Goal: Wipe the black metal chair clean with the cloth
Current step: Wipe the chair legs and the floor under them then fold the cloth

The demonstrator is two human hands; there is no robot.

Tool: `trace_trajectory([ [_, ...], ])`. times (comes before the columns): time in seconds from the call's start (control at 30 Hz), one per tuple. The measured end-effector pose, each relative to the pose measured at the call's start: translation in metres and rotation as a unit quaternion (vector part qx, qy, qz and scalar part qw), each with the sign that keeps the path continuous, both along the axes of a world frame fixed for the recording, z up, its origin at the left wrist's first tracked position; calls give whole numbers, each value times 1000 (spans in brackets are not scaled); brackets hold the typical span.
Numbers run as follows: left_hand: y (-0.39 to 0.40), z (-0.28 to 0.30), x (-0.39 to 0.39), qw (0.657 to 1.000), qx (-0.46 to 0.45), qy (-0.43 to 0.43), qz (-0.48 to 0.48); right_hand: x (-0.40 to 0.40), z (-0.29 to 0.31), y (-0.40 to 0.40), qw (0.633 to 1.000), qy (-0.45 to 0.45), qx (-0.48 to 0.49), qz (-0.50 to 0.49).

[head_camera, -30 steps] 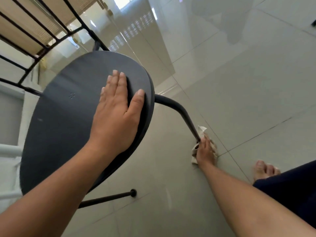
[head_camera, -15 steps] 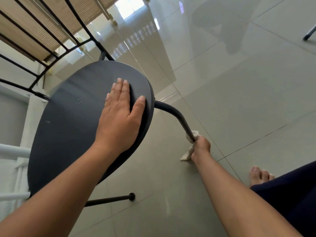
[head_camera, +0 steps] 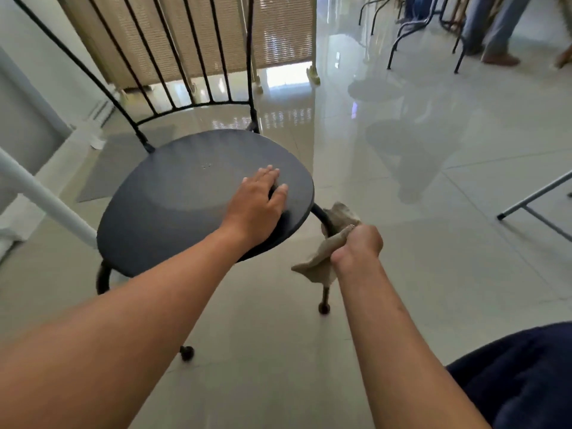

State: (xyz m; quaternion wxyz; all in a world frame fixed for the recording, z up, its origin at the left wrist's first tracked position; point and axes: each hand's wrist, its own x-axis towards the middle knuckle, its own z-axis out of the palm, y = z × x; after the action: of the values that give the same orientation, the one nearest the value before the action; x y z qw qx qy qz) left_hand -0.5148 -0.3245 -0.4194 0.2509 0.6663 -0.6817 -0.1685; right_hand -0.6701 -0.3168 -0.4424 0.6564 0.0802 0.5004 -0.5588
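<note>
The black metal chair point(head_camera: 185, 193) stands on the tiled floor with its round seat facing me and its barred back rising at the far side. My left hand point(head_camera: 257, 209) lies flat on the right part of the seat, fingers straight. My right hand point(head_camera: 357, 247) grips a beige cloth point(head_camera: 322, 261) wrapped round the top of the chair's front right leg point(head_camera: 325, 297), just below the seat edge. Part of the cloth hangs loose under my fist.
A woven beige screen point(head_camera: 201, 35) stands behind the chair. Other black chair legs point(head_camera: 399, 38) and a person's legs and shoes point(head_camera: 495, 41) are at the far right. A white pole point(head_camera: 40, 193) slants at the left, a grey frame point(head_camera: 532, 199) at the right.
My right hand has slid the cloth up the front leg from near the floor to just under the seat. The view has tilted up, showing the chair back and room.
</note>
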Motion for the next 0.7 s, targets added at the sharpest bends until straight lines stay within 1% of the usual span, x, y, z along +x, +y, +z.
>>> trace_trajectory([
  [0.07, 14, -2, 22, 1000, -15, 4, 17, -2, 26, -2, 999, 34, -27, -24],
  [0.17, 39, -8, 75, 996, -18, -64, 59, 6, 61, -6, 990, 98, -100, -34],
  [0.27, 67, -9, 131, 977, -1, -136, 167, 33, 78, -13, 975, 155, -154, 34],
  [0.3, 76, -10, 147, 964, -7, -153, 219, 44, 78, -16, 963, 197, -171, 70],
  [0.37, 93, -12, 170, 934, 9, -141, 327, 71, 71, -22, 911, 319, -209, 157],
  [0.4, 99, -15, 176, 924, 28, -109, 366, 84, 69, -22, 886, 352, -226, 198],
  [0.43, 102, -19, 179, 918, 44, -56, 390, 98, 63, -22, 875, 350, -231, 243],
  [0.47, 103, -23, 179, 915, 50, 7, 400, 111, 58, -19, 873, 323, -225, 289],
  [0.5, 102, -27, 176, 912, 40, 64, 404, 123, 54, -15, 863, 311, -222, 331],
  [0.53, 101, -28, 173, 907, 21, 103, 407, 135, 49, -13, 837, 330, -231, 370],
  [0.6, 99, -29, 164, 901, -1, 134, 413, 151, 43, -6, 745, 437, -272, 424],
  [0.63, 97, -29, 160, 901, -2, 135, 413, 155, 44, -2, 714, 469, -291, 431],
  [0.7, 94, -31, 155, 902, 1, 128, 412, 161, 47, 0, 678, 467, -335, 458],
])
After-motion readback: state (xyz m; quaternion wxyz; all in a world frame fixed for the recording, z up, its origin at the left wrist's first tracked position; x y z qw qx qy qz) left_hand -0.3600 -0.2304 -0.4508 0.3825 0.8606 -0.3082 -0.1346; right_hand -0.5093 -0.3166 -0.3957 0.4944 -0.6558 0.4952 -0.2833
